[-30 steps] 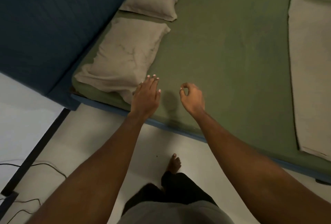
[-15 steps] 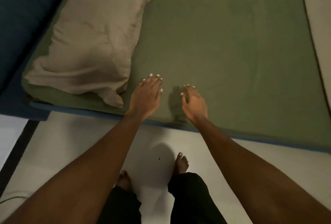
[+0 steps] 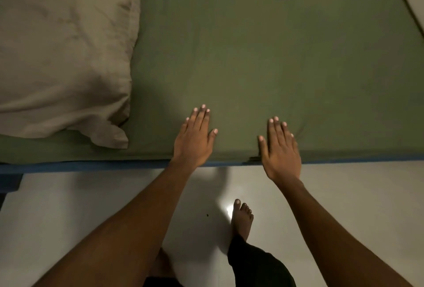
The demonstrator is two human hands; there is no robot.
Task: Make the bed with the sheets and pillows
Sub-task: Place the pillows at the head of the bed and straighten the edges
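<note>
Head view: pillow [image 3: 62, 57] near left hand [image 3: 195, 139]

This was a bedroom in a home: a low bed under an olive-green cloth sheet [image 3: 252, 45] stretched away beyond the flat left hand [image 3: 195, 139] and right hand [image 3: 281, 149], and a wrinkled beige fabric pillow [image 3: 62, 52] lay on it to the left of the left hand. Under the wrists ran the bed's dark blue base edge [image 3: 91, 167]. Behind them a bare foot [image 3: 242, 220] stood on a pale glossy floor [image 3: 355, 195].
</note>
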